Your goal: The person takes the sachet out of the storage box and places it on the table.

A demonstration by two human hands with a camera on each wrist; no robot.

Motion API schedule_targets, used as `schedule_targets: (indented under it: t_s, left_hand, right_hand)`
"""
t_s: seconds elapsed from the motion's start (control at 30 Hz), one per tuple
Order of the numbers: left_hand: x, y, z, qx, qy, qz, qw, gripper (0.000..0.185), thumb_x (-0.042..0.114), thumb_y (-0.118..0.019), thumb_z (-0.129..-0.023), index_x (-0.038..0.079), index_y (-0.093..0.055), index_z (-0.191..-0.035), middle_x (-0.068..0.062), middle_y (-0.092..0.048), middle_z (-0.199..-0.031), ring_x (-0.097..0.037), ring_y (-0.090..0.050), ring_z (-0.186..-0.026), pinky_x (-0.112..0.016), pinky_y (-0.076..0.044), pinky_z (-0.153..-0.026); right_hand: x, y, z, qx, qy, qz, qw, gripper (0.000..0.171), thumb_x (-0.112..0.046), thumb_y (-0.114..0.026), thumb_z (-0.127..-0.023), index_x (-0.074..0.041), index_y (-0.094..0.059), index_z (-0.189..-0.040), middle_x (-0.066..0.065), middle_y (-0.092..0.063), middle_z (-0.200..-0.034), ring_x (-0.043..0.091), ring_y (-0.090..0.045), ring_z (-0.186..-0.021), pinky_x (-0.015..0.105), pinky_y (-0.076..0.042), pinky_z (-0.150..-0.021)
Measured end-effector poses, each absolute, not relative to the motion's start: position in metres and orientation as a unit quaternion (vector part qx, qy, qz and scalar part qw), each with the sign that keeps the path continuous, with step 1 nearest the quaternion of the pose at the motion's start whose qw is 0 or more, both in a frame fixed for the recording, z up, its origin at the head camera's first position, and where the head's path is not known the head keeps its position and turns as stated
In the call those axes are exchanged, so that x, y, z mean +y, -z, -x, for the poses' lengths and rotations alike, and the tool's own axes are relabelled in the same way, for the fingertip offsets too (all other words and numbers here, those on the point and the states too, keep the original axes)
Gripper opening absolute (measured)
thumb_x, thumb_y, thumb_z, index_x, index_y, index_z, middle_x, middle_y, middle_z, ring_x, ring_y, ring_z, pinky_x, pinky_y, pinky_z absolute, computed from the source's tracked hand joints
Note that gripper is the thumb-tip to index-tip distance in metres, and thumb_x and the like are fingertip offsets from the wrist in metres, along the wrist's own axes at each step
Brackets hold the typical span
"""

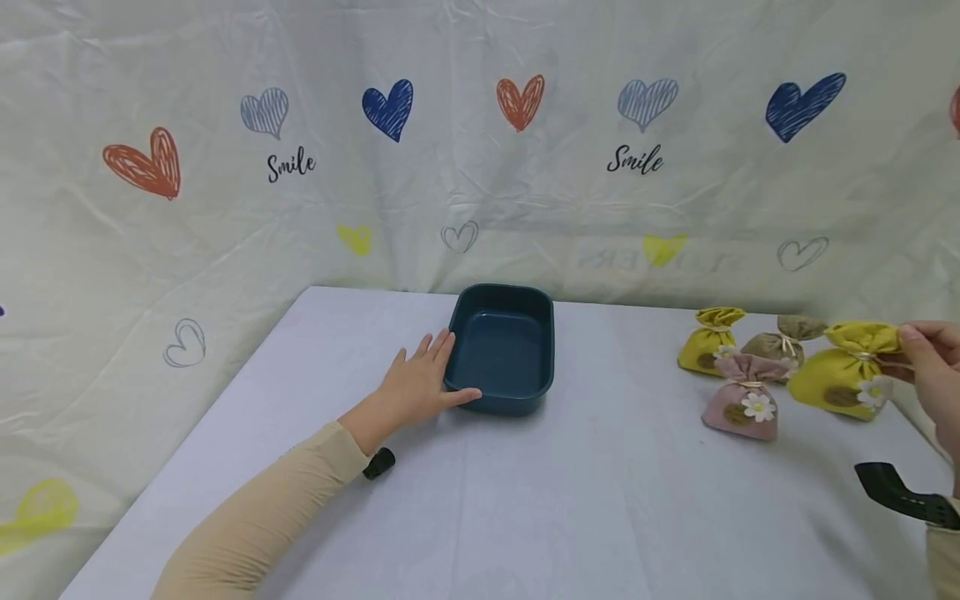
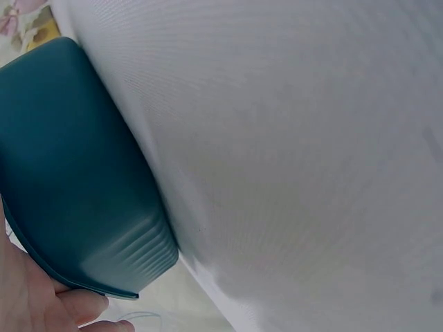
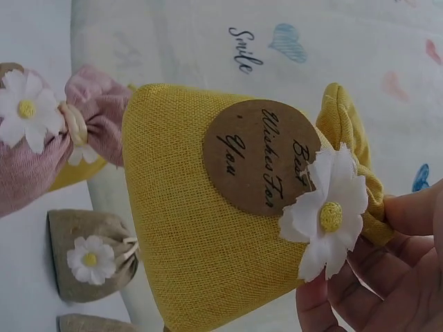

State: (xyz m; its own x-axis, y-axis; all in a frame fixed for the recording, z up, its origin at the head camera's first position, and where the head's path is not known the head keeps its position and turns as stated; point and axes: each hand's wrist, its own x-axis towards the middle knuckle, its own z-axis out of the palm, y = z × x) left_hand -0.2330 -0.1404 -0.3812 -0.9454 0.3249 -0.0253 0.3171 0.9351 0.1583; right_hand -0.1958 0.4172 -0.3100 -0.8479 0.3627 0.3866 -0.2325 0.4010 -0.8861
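Observation:
A dark teal rectangular basin (image 1: 501, 346) stands on the table. My left hand (image 1: 420, 379) lies along its left side with fingers spread and straight, the thumb over the near rim. In the left wrist view, fingertips (image 2: 83, 304) rest right at the basin's rim. At the far right, my right hand (image 1: 933, 367) pinches the gathered neck of a yellow drawstring pouch (image 1: 832, 379), held up off the table. This pouch (image 3: 208, 187) bears a white fabric daisy and a round brown tag reading "Best Wishes For You".
Left of the held pouch are a pink pouch (image 1: 742, 408), another yellow pouch (image 1: 705, 346) and a brown pouch (image 1: 772, 342), all with daisies. A white cloth covers the table (image 1: 562, 500). Behind it hangs a curtain (image 1: 480, 183) printed with hearts.

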Motion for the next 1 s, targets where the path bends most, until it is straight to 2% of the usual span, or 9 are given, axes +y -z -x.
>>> schedule_targets:
  t_s: [0.1,0.27,0.4,0.47,0.7,0.87,1.0]
  left_hand:
    - [-0.14,0.381,0.233,0.984,-0.076,-0.159,0.026,0.11,0.08,-0.048,-0.092,0.007,-0.012,-0.165,-0.009,-0.01,-0.171,-0.033,-0.012,-0.156,-0.064,-0.016,-0.119]
    - [-0.139,0.38,0.233,0.984,-0.077,-0.158,0.026,0.11,0.079,-0.049,-0.092,0.007,-0.013,-0.165,-0.009,-0.01,-0.171,-0.033,-0.011,-0.156,-0.064,-0.016,-0.119]
    - [-0.139,0.38,0.233,0.984,-0.077,-0.16,0.027,0.11,0.079,-0.049,-0.092,0.006,-0.013,-0.165,-0.01,-0.011,-0.171,-0.033,-0.011,-0.156,-0.064,-0.016,-0.119]
    - [-0.138,0.381,0.233,0.983,-0.078,-0.162,0.027,0.11,0.079,-0.049,-0.091,0.006,-0.013,-0.165,-0.01,-0.011,-0.171,-0.033,-0.012,-0.156,-0.065,-0.017,-0.119]
    - [-0.138,0.381,0.235,0.984,-0.077,-0.16,0.03,0.111,0.081,-0.048,-0.091,0.007,-0.012,-0.165,-0.008,-0.009,-0.171,-0.032,-0.011,-0.156,-0.064,-0.016,-0.119]
    - [-0.137,0.383,0.235,0.983,-0.078,-0.161,0.028,0.111,0.081,-0.048,-0.091,0.007,-0.013,-0.165,-0.009,-0.01,-0.171,-0.033,-0.012,-0.156,-0.064,-0.016,-0.119]
    - [-0.137,0.383,0.235,0.984,-0.075,-0.161,0.03,0.111,0.08,-0.049,-0.091,0.007,-0.012,-0.165,-0.009,-0.01,-0.171,-0.033,-0.012,-0.156,-0.064,-0.016,-0.119]
  right_hand:
    - [0.452,0.332,0.211,-0.8,-0.522,0.043,0.292,0.03,-0.011,-0.039,-0.112,-0.032,-0.056,-0.099,-0.026,-0.053,-0.088,-0.017,-0.054,-0.073,0.0,-0.042,-0.062]
    - [0.554,0.399,0.262,-0.82,-0.47,0.002,0.327,0.021,-0.02,-0.04,-0.112,-0.034,-0.056,-0.112,-0.024,-0.053,-0.097,-0.018,-0.054,-0.082,0.0,-0.043,-0.065]
    - [0.602,0.428,0.283,-0.824,-0.464,-0.013,0.324,0.023,-0.017,-0.039,-0.113,-0.031,-0.057,-0.112,-0.025,-0.055,-0.098,-0.02,-0.055,-0.083,0.001,-0.044,-0.064]
    - [0.611,0.434,0.286,-0.824,-0.468,-0.013,0.319,0.023,-0.015,-0.039,-0.113,-0.029,-0.058,-0.111,-0.026,-0.055,-0.098,-0.021,-0.055,-0.082,0.001,-0.045,-0.062]
    - [0.61,0.437,0.281,-0.839,-0.456,0.011,0.298,0.027,-0.017,-0.037,-0.113,-0.038,-0.053,-0.107,-0.032,-0.052,-0.093,-0.025,-0.052,-0.077,0.002,-0.044,-0.056]
    - [0.612,0.443,0.278,-0.834,-0.473,-0.018,0.281,0.028,-0.01,-0.039,-0.112,-0.031,-0.055,-0.102,-0.032,-0.056,-0.09,-0.022,-0.055,-0.072,0.005,-0.045,-0.05]
    - [0.612,0.449,0.276,-0.82,-0.511,-0.021,0.255,0.023,-0.012,-0.043,-0.111,-0.025,-0.057,-0.099,-0.031,-0.059,-0.088,-0.019,-0.059,-0.07,0.008,-0.047,-0.049]
